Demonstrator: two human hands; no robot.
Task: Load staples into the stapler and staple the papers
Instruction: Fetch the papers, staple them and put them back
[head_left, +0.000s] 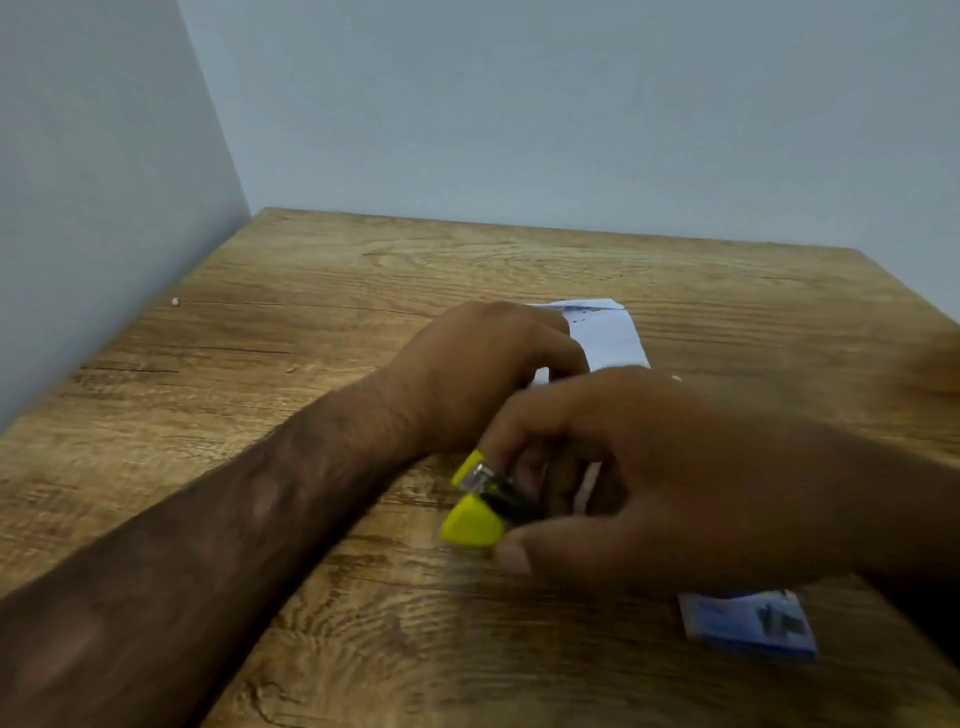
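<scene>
**Stapler at the paper's near edge**

The right hand (649, 467) grips the yellow stapler (480, 512) at the near end of the folded papers (608, 332); the left hand (488, 369) pins them to the wooden table (311, 291). Loose pinning could let sheets shift, skewing the staple. A staple box (748, 621) lies near right.
</scene>
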